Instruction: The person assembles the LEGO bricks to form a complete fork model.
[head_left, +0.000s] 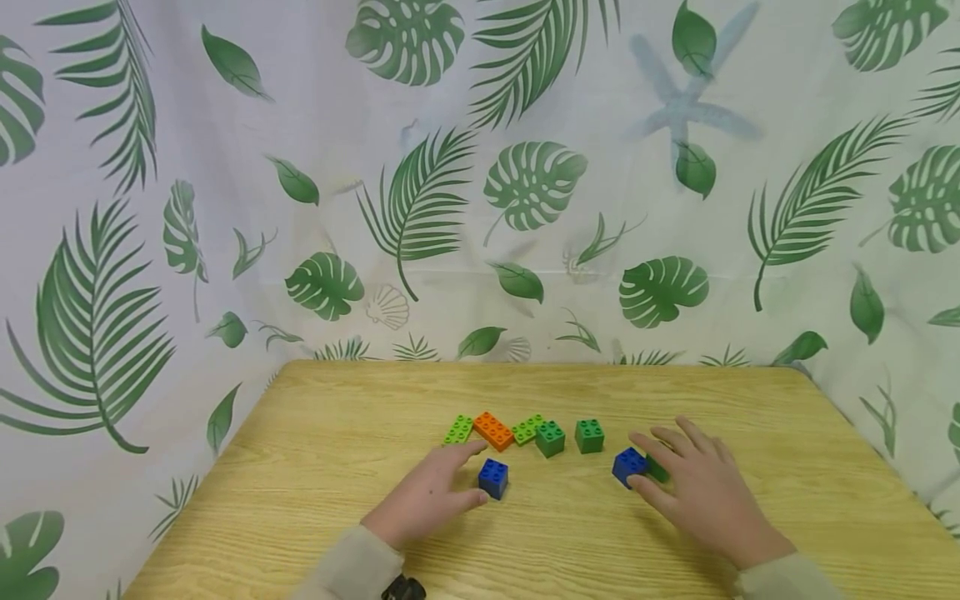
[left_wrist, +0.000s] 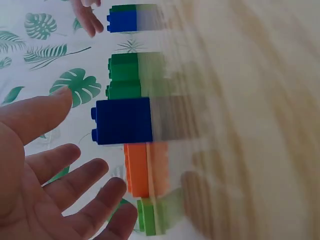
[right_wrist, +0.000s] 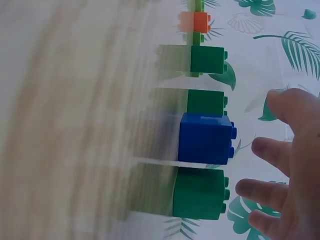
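Beside a blue toy brick (head_left: 492,479), my left hand (head_left: 431,493) has its thumb and fingers spread around the brick's left side. In the left wrist view a gap shows between those fingertips and the blue brick (left_wrist: 123,121). My right hand (head_left: 701,487) hovers at a second blue brick (head_left: 628,468) and a green brick (head_left: 657,468) partly hidden under its fingers. The right wrist view shows this blue brick (right_wrist: 205,138) and green brick (right_wrist: 200,193) standing studs up, with the loosely spread fingers apart from them. Neither hand holds anything.
Two green bricks (head_left: 589,436) (head_left: 551,438) stand farther back on the wooden table (head_left: 360,400). To their left lie a flat orange brick (head_left: 492,430) and two flat lime bricks (head_left: 458,430) (head_left: 527,429). A leaf-patterned curtain (head_left: 450,208) hangs behind the table.
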